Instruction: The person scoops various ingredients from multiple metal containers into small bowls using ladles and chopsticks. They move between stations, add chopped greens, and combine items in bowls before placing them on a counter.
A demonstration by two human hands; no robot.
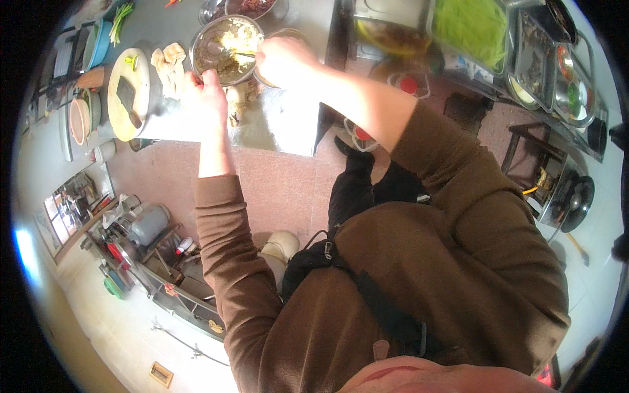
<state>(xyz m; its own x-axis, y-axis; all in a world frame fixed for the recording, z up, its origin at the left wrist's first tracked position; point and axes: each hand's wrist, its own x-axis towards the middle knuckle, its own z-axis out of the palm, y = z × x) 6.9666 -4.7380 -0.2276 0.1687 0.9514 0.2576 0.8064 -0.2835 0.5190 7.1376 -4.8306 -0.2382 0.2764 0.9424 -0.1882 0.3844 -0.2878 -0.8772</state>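
A steel mixing bowl (197, 54) stands on the metal worktop, holding a dark greenish-brown mixture (219, 62) with pale yellow-white bits at its far right. My left hand (208, 90) is closed on the bowl's near-left rim. My right hand (285, 60) is closed at the bowl's right side around a thin utensil (245, 54) that reaches into the mixture; its kind does not show clearly. Under my right wrist sits another round vessel, mostly covered. A crumpled cream item (169, 67), cloth-like, lies left of the bowl.
Left on the worktop is a round cutting board (119, 121) with a cleaver (125, 95) and green pieces. Beyond the bowl, another bowl holds dark red food (257, 6). Scallions (120, 23) lie far left. At right stands a tray of shredded green vegetable (470, 29).
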